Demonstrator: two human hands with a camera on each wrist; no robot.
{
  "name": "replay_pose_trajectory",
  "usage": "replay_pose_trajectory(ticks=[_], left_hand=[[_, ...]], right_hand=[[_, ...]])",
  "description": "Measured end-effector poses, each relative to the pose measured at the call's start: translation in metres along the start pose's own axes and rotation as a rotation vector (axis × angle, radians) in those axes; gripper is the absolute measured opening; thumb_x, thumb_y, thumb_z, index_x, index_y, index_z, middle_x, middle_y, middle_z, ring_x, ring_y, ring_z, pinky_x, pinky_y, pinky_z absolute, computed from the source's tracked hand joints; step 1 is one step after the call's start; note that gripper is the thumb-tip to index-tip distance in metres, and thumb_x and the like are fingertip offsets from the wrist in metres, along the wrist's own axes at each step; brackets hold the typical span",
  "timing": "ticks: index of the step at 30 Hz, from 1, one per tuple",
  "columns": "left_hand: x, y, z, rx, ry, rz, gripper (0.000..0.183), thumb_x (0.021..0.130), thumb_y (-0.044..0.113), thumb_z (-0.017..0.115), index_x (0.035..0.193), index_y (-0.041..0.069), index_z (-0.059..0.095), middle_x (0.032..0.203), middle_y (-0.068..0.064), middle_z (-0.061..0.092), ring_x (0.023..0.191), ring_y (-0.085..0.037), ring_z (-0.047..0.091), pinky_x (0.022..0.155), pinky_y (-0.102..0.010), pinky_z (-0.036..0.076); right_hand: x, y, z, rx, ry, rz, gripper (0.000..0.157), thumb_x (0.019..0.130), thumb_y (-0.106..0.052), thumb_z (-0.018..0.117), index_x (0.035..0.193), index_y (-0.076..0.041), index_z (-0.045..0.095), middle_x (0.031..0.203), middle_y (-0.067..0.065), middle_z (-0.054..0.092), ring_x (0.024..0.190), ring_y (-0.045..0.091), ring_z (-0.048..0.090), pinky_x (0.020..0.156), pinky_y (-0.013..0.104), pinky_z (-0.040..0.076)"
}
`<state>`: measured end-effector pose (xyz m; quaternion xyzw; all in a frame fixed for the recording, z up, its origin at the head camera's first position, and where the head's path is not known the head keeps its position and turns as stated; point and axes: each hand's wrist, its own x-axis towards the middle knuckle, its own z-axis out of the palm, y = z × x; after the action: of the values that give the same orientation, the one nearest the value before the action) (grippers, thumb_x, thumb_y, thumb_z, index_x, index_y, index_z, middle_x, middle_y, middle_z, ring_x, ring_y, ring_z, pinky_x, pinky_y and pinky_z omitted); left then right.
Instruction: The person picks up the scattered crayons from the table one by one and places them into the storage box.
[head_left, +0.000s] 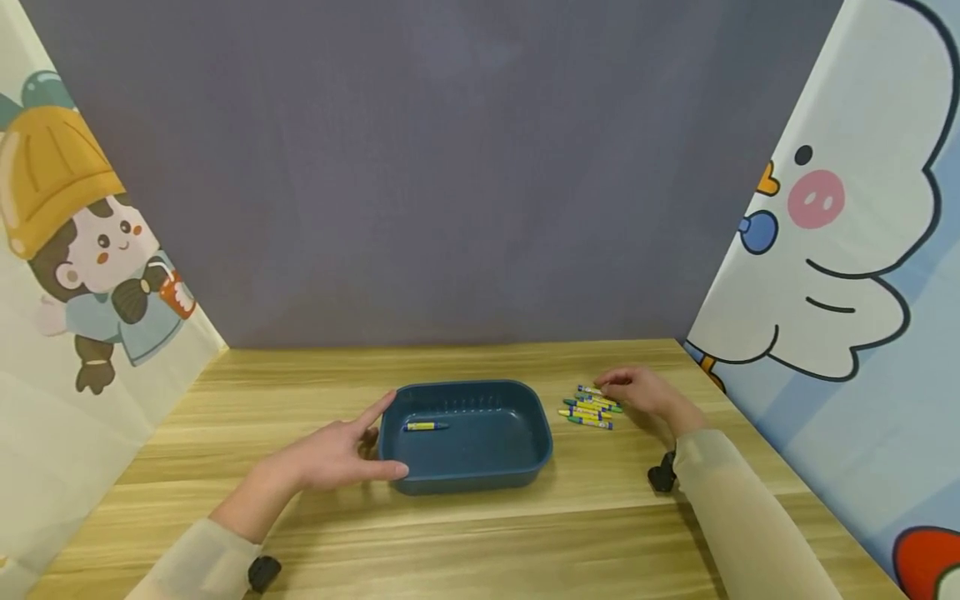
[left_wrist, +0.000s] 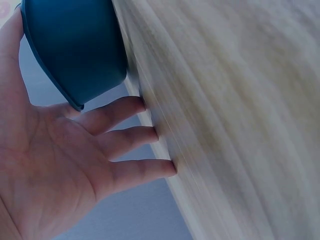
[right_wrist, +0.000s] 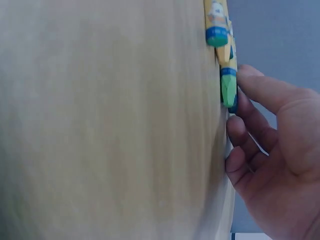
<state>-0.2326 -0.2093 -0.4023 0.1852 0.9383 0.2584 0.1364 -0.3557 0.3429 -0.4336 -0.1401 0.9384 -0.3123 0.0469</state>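
A dark blue plastic tray (head_left: 472, 483) sits on the table, with one yellow-wrapped, blue-tipped crayon (head_left: 424, 426) lying inside at its left. My left hand (head_left: 337, 454) spans the tray's left end, thumb and index finger extended along its rim. In the left wrist view, the other fingers of the left hand (left_wrist: 55, 160) touch the tabletop beside the tray wall (left_wrist: 80, 50). Right of the tray lies a loose pile of several crayons (head_left: 590, 414). My right hand (head_left: 641, 392) pinches the end of the farthest crayon (head_left: 587, 389); the fingertips are partly hidden behind a green-tipped crayon (right_wrist: 228, 90).
The wood-grain table (head_left: 480, 542) meets a grey panel (head_left: 450, 183) at the back. Cartoon-printed side walls stand at the left (head_left: 97, 250) and right (head_left: 847, 250). A small black device hangs at each wrist.
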Motion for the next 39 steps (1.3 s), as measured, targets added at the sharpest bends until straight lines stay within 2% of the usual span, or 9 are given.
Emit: replay_pose_trajectory(ticks=[5,12,16,19,24,29,34,39], left_hand=[[-0.001,0.0,-0.001,-0.012,-0.013,0.0,0.119,0.092,0.074,0.075,0.178,0.037,0.003,0.156,-0.029,0.06,0.148,-0.054,0.053,0.117,-0.071,0.044],[0.001,-0.001,0.0,-0.011,-0.007,0.004,0.119,0.092,0.076,0.075,0.178,0.039,0.002,0.157,-0.029,0.06,0.148,-0.052,0.054,0.119,-0.069,0.044],[0.001,-0.001,0.0,-0.01,-0.014,-0.003,0.119,0.091,0.077,0.074,0.178,0.038,0.002,0.158,-0.029,0.059,0.148,-0.052,0.054,0.118,-0.07,0.044],[0.001,0.001,-0.001,-0.008,-0.015,-0.005,0.12,0.091,0.077,0.074,0.179,0.036,0.003,0.158,-0.029,0.059,0.149,-0.054,0.053,0.118,-0.071,0.044],[0.0,0.002,-0.002,-0.01,-0.016,-0.009,0.119,0.092,0.076,0.075,0.178,0.038,0.002,0.158,-0.03,0.059,0.149,-0.054,0.052,0.118,-0.071,0.044],[0.0,0.0,-0.002,-0.011,-0.019,-0.016,0.119,0.092,0.077,0.074,0.178,0.039,0.001,0.158,-0.03,0.058,0.149,-0.054,0.053,0.117,-0.07,0.045],[0.002,-0.001,-0.001,-0.009,-0.021,-0.021,0.119,0.091,0.079,0.073,0.178,0.039,0.001,0.159,-0.029,0.058,0.149,-0.054,0.053,0.117,-0.07,0.045],[0.002,-0.001,-0.001,-0.01,-0.022,-0.022,0.12,0.091,0.079,0.073,0.178,0.038,0.002,0.159,-0.029,0.058,0.149,-0.054,0.053,0.117,-0.07,0.045]], right_hand=[[-0.001,0.002,-0.002,-0.011,-0.004,0.011,0.033,0.111,-0.027,0.069,0.137,-0.008,0.076,0.136,0.019,0.075,0.125,0.041,0.07,0.108,0.06,0.056],[0.0,0.005,-0.002,-0.03,0.01,0.017,0.029,0.11,-0.025,0.07,0.131,-0.009,0.081,0.14,0.022,0.073,0.13,0.046,0.067,0.11,0.062,0.054],[-0.001,0.007,-0.003,-0.006,0.011,0.026,0.033,0.111,-0.03,0.068,0.136,-0.011,0.078,0.142,0.022,0.072,0.129,0.045,0.068,0.108,0.06,0.056],[-0.001,0.0,-0.004,0.005,0.021,0.007,0.037,0.112,-0.034,0.065,0.14,-0.012,0.076,0.141,0.021,0.072,0.126,0.041,0.07,0.103,0.057,0.059],[0.002,-0.034,-0.005,0.006,0.047,-0.034,0.038,0.112,-0.039,0.065,0.14,-0.017,0.077,0.14,0.015,0.073,0.125,0.035,0.07,0.101,0.054,0.06],[0.004,-0.077,0.001,0.041,0.025,-0.065,0.038,0.111,-0.042,0.067,0.14,-0.02,0.077,0.132,0.01,0.075,0.116,0.032,0.071,0.093,0.045,0.059],[0.008,-0.116,0.017,0.09,-0.005,-0.136,0.031,0.11,-0.036,0.07,0.134,-0.021,0.08,0.123,0.005,0.077,0.105,0.032,0.07,0.083,0.037,0.056],[0.009,-0.154,0.039,0.103,-0.04,-0.264,0.024,0.107,-0.028,0.074,0.128,-0.019,0.083,0.116,0.003,0.081,0.094,0.019,0.069,0.078,0.034,0.056]])
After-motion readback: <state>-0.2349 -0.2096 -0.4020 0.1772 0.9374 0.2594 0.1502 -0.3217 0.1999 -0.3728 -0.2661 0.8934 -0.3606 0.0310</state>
